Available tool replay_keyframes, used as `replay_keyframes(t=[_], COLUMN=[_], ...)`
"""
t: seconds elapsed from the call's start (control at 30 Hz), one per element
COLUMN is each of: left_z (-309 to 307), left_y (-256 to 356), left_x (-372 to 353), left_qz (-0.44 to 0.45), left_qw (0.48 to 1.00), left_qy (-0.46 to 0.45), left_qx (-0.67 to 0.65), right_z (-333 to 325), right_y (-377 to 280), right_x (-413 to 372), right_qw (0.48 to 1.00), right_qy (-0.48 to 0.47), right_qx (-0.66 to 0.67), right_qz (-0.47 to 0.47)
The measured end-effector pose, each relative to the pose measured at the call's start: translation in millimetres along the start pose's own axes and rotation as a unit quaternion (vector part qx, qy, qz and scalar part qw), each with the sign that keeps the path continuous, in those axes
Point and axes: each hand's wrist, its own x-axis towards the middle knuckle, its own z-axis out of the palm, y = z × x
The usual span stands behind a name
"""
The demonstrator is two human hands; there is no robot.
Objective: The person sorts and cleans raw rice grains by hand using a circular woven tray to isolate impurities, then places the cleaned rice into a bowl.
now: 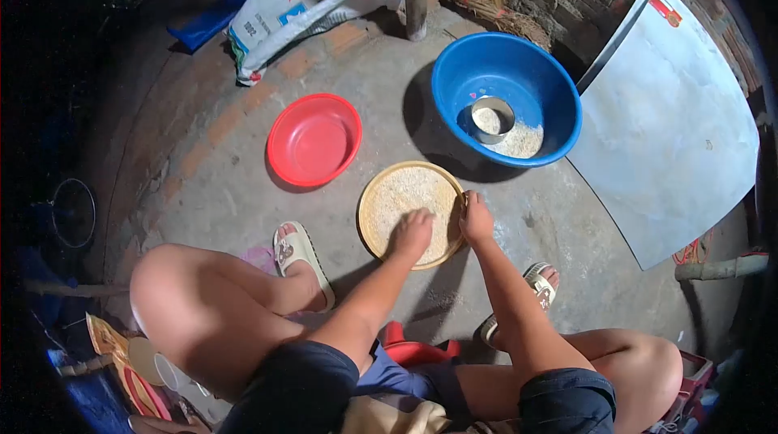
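Here, both hands are meeting on the round woven bamboo tray of pale grain point(364, 215) on the concrete floor point(551, 219).
The left hand point(413, 233) is lying flat, fingers loose, on the grain; the right hand point(476, 222) has its grip pinching the tray's right rim; beyond, a blue plastic basin point(519, 69) is sitting.

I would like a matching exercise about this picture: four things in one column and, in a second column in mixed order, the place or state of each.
Column A
1. red basin
2. metal cup
3. left hand
4. right hand

Column B
a. grips the rim of the round tray
b. stands inside the blue basin
c. empty, left of the round tray
d. lies on the grain in the round tray

Pairs: 1-c, 2-b, 3-d, 4-a.
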Motion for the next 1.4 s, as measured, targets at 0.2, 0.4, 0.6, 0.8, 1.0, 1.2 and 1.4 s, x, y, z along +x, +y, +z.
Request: replay_keyframes(t=[0.2, 0.4, 0.6, 0.8, 1.0, 1.2, 1.4], left_z=[0.0, -26.9, -29.0, -48.3, -26.8, -40.4, -67.7], left_y=[-0.7, -12.7, 54.6, -6.7, -39.3, 4.8, 26.0], left_x=[7.9, 47.4, 47.6, 22.5, -0.8, 49.1, 60.3], left_qz=[0.151, -0.106, 0.083, 0.085, -0.057, -0.062, 0.054], left_qw=[0.984, 0.948, 0.972, 0.983, 0.995, 0.936, 0.969], left_qy=[0.014, 0.211, 0.025, 0.104, 0.009, 0.028, 0.062], left_qx=[-0.089, -0.211, -0.219, -0.126, -0.082, -0.345, -0.232], right_z=[0.7, 37.1, 55.4, 31.1, 23.9, 29.2, 17.6], right_y=[-13.5, -7.0, 7.4, 30.0, 16.7, -3.5, -20.7], right_x=[9.0, 27.7, 22.6, 17.4, 1.6, 9.7, 19.5], right_qw=[0.995, 0.870, 0.629, 0.669, 0.682, 0.658, 0.570], right_qy=[0.083, -0.183, -0.090, -0.165, -0.148, -0.195, -0.209], right_qx=[0.045, 0.410, 0.705, 0.657, 0.624, 0.645, 0.720], right_qz=[-0.028, 0.203, 0.315, 0.306, 0.352, 0.337, 0.336])
